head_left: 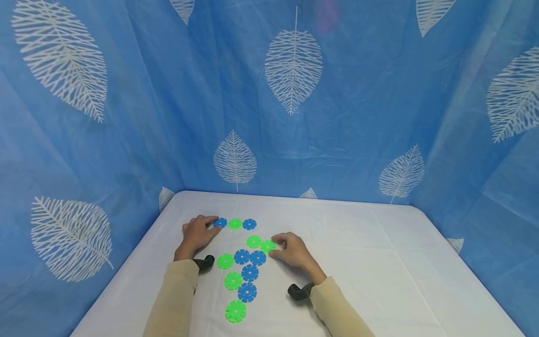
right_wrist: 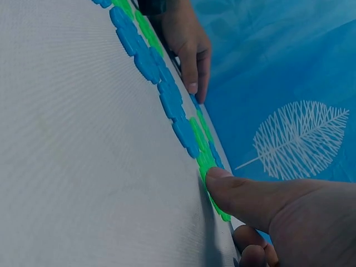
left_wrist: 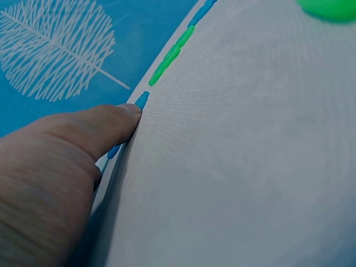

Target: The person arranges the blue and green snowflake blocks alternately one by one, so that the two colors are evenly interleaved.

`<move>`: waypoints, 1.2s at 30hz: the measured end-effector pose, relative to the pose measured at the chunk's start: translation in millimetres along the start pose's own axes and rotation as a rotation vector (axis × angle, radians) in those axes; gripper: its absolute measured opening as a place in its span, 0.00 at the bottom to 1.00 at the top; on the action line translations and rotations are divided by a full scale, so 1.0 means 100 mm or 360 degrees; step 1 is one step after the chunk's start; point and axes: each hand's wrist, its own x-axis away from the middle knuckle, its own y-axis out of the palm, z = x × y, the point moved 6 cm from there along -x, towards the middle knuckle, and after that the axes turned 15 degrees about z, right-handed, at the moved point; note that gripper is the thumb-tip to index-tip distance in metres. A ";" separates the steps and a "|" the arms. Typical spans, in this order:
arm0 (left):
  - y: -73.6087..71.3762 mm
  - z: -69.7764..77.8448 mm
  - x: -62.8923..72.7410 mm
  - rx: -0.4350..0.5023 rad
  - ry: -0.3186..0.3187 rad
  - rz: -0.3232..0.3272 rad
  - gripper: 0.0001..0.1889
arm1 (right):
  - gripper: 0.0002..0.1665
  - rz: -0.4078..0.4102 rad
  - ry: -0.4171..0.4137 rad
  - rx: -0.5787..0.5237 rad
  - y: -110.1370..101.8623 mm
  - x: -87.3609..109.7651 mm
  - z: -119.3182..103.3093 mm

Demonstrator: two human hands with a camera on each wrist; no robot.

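Pinching a notched blue disc [head_left: 221, 222] between thumb and finger, the left hand [head_left: 197, 235] comes from a beige sleeve [head_left: 173, 290], with a dark wrist mount [head_left: 204, 264] just inside the wrist; this disc lies at the left end of the far row on the white table [head_left: 421, 281]. Nearer the person, three green discs [head_left: 225, 261] run in a loose line toward the front edge of view. Just right of the held disc, the far row goes on with a green disc [head_left: 235, 223] and another blue disc [head_left: 250, 224]. Below these, four more blue discs [head_left: 250, 272] form a bent chain, two side by side at its top. Above that pair lies a lone green piece [head_left: 254, 241], and right beside it is the green end disc [head_left: 268, 246], which the right hand [head_left: 291, 252] holds by its edges (the thumb shows clearly on it in the right wrist view). Beyond, a blue curtain [head_left: 358, 117] with white leaf prints stands behind the table.
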 end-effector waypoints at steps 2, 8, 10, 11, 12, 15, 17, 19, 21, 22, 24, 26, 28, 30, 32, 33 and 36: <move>0.00 0.00 0.00 -0.0002 0.0005 0.0000 0.26 | 0.26 0.0013 -0.0012 0.0020 0.00 0.00 -0.01; 0.02 -0.02 -0.01 -0.0008 0.0003 0.0012 0.26 | 0.25 0.0027 -0.0024 0.0059 0.03 0.00 -0.03; 0.02 -0.02 -0.01 -0.0007 0.0001 0.0018 0.25 | 0.24 0.0030 -0.0017 0.0069 0.04 0.00 -0.03; 0.02 -0.02 -0.01 -0.0007 0.0001 0.0020 0.26 | 0.24 0.0033 -0.0016 0.0072 0.04 0.00 -0.03; 0.02 -0.02 -0.01 -0.0009 0.0005 0.0019 0.26 | 0.25 0.0036 -0.0017 0.0075 0.04 0.00 -0.04; 0.04 -0.03 -0.01 -0.0013 -0.0003 0.0008 0.26 | 0.25 0.0055 -0.0022 0.0109 0.05 0.00 -0.05; 0.04 -0.03 0.00 -0.0015 0.0000 0.0001 0.26 | 0.25 0.0073 -0.0032 0.0131 0.06 0.00 -0.05; 0.04 -0.03 0.00 -0.0015 -0.0008 -0.0002 0.26 | 0.24 0.0093 -0.0038 0.0150 0.06 0.00 -0.06; 0.03 -0.03 0.00 -0.0021 -0.0006 0.0003 0.26 | 0.24 0.0107 -0.0048 0.0159 0.06 0.00 -0.07; 0.03 -0.02 0.01 -0.0022 -0.0008 0.0003 0.26 | 0.24 0.0112 -0.0049 0.0160 0.06 0.01 -0.07; 0.03 -0.02 0.01 -0.0026 -0.0010 0.0003 0.26 | 0.24 0.0116 -0.0046 0.0158 0.07 0.01 -0.07; 0.03 -0.02 0.01 -0.0027 -0.0012 0.0002 0.26 | 0.24 0.0113 -0.0040 0.0162 0.07 0.01 -0.07; 0.04 -0.03 0.01 -0.0025 -0.0015 0.0003 0.26 | 0.24 0.0107 -0.0027 0.0166 0.08 0.01 -0.07; 0.04 -0.03 0.01 -0.0029 -0.0015 0.0005 0.26 | 0.24 0.0103 -0.0032 0.0175 0.08 0.02 -0.07; 0.05 -0.04 0.00 -0.0027 -0.0009 0.0007 0.26 | 0.24 0.0103 -0.0043 0.0189 0.08 0.01 -0.07; 0.05 -0.04 0.00 -0.0029 -0.0011 0.0006 0.26 | 0.24 0.0105 -0.0046 0.0191 0.08 0.01 -0.07; 0.06 -0.04 -0.01 -0.0033 -0.0017 -0.0003 0.27 | 0.24 0.0113 -0.0050 0.0189 0.07 0.01 -0.07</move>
